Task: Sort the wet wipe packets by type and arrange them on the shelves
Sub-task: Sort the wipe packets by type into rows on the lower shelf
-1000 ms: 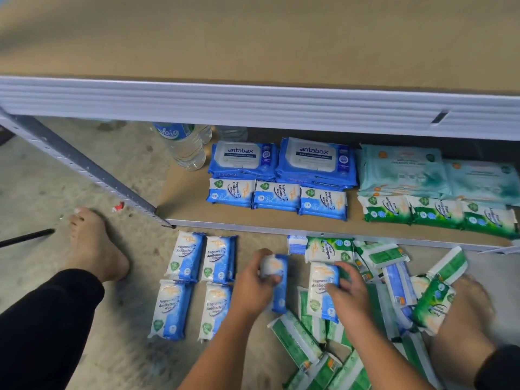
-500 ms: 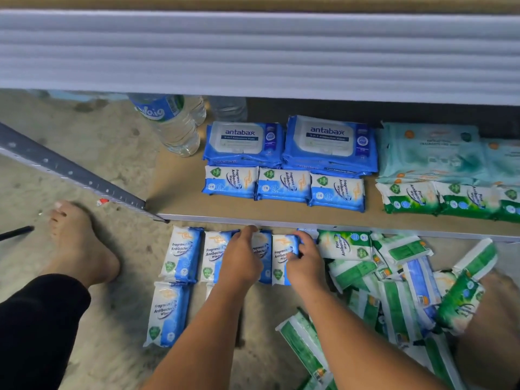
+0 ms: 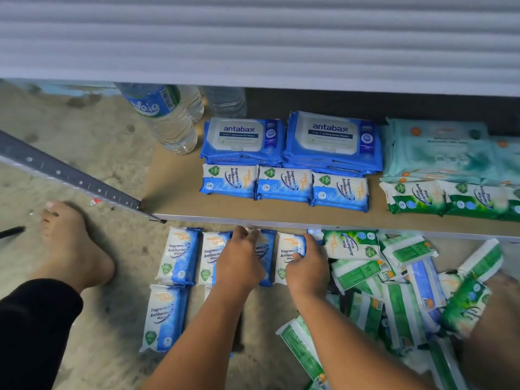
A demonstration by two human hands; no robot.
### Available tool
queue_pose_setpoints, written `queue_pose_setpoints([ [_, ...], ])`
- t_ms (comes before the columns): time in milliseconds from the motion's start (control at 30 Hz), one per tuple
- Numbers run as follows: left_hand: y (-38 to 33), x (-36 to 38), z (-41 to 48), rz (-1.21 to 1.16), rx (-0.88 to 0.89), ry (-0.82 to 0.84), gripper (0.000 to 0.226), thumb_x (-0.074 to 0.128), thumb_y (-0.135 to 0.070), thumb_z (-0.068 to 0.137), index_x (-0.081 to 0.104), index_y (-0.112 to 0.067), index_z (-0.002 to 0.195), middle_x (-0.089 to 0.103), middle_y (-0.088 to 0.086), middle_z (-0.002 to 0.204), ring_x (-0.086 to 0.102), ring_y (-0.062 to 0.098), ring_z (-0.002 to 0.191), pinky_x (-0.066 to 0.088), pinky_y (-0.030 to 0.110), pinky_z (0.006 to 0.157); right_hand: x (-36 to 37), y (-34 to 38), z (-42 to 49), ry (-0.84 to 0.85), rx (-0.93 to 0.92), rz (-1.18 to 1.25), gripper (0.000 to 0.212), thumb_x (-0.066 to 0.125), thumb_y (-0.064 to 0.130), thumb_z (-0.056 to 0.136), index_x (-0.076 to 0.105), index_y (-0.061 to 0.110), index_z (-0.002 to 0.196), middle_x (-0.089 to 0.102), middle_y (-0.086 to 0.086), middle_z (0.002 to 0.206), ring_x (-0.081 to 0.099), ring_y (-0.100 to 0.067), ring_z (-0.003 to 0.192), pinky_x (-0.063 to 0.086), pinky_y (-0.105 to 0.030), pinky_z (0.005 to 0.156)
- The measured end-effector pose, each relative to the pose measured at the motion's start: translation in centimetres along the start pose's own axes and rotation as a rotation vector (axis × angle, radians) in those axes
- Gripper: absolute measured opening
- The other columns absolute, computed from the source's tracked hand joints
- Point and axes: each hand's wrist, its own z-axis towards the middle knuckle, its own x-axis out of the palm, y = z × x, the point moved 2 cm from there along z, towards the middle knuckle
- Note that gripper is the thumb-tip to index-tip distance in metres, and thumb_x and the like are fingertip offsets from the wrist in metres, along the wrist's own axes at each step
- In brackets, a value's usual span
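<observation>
Bare concrete floor runs up to the bottom shelf, where small blue shelf packets lie in a row in front of two Antabax packs, with green shelf packets to their right. Just before the shelf edge lies my floor row of blue packets. My left hand lies over the third blue packet, fingers at its top edge; I cannot tell whether it grips or only presses. My right hand pinches the fourth blue packet beside it. A green heap sprawls to the right.
</observation>
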Motion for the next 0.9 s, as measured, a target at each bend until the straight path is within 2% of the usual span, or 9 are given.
queue_pose_setpoints([
  [267,-0.2,0.3,-0.2,-0.037,-0.028,-0.009,0.068,0.068,-0.011,0.083,0.046,-0.020,0.147,0.042,0.004,0.138,0.064,0.030,0.099,0.053,0.035,0.070,0.1,-0.1,0.1,0.009,-0.026,-0.060,0.059,0.058,0.010,0.096,0.042,0.021,0.152,0.048,-0.010,0.144,0.052,-0.032,0.127,0.049,-0.041,0.096],
  [367,-0.3,0.2,-0.5,-0.043,-0.042,-0.029,0.067,0.067,-0.010,0.082,0.046,-0.021,0.145,0.043,0.005,0.135,0.064,0.030,0.093,0.051,0.035,0.063,-0.5,0.4,-0.5,0.050,-0.067,-0.226,0.068,0.055,0.010,0.096,0.030,0.025,0.157,0.043,-0.005,0.150,0.052,-0.028,0.128,0.050,-0.037,0.091],
  [467,-0.5,0.1,-1.6,-0.058,-0.054,-0.073,0.053,0.066,-0.016,0.084,0.050,-0.022,0.135,0.046,0.004,0.130,0.063,0.031,0.090,0.047,0.035,0.059,-2.0,0.9,-2.2,0.088,-0.135,-0.274,0.076,0.056,0.009,0.092,0.024,0.027,0.159,0.039,0.000,0.152,0.052,-0.027,0.128,0.052,-0.037,0.086],
  [533,-0.6,0.3,-2.7,-0.105,-0.088,-0.072,0.045,0.061,-0.019,0.088,0.053,-0.023,0.132,0.048,0.004,0.128,0.062,0.032,0.093,0.046,0.037,0.061,-3.4,0.6,-3.5,0.126,-0.176,-0.225,0.073,0.056,0.009,0.091,0.031,0.026,0.157,0.042,-0.001,0.151,0.050,-0.028,0.130,0.052,-0.039,0.091],
  [633,-1.5,0.7,-4.7,-0.150,-0.092,0.003,0.045,0.058,-0.023,0.090,0.053,-0.024,0.135,0.048,0.003,0.130,0.061,0.033,0.105,0.050,0.040,0.074,-6.9,-1.0,-5.0,0.073,-0.215,-0.155,0.065,0.056,0.003,0.084,0.050,0.026,0.145,0.060,-0.006,0.126,0.063,-0.033,0.105,0.056,-0.040,0.078],
  [700,-2.5,0.9,-6.2,-0.141,-0.046,0.067,0.045,0.058,-0.025,0.090,0.053,-0.024,0.135,0.049,0.003,0.132,0.060,0.032,0.110,0.050,0.040,0.080,-9.9,-3.1,-5.4,0.031,-0.150,-0.158,0.058,0.055,0.002,0.086,0.057,0.026,0.139,0.066,-0.007,0.117,0.066,-0.032,0.096,0.055,-0.036,0.073],
  [800,-4.2,0.9,-8.8,-0.156,0.029,0.141,0.044,0.055,-0.027,0.092,0.055,-0.022,0.135,0.054,0.006,0.130,0.060,0.032,0.110,0.052,0.041,0.088,-14.6,-7.3,-5.4,0.011,-0.025,-0.172,0.047,0.057,0.001,0.087,0.066,0.017,0.130,0.071,-0.012,0.112,0.067,-0.033,0.094,0.051,-0.031,0.069],
  [900,-5.8,1.3,-11.7,-0.105,0.132,0.176,0.045,0.052,-0.031,0.090,0.059,-0.015,0.131,0.061,0.011,0.126,0.061,0.034,0.110,0.050,0.041,0.092,-19.0,-11.7,-5.4,0.048,0.089,-0.177,0.041,0.060,0.001,0.082,0.072,0.013,0.120,0.072,-0.015,0.112,0.067,-0.034,0.100,0.052,-0.032,0.075],
])
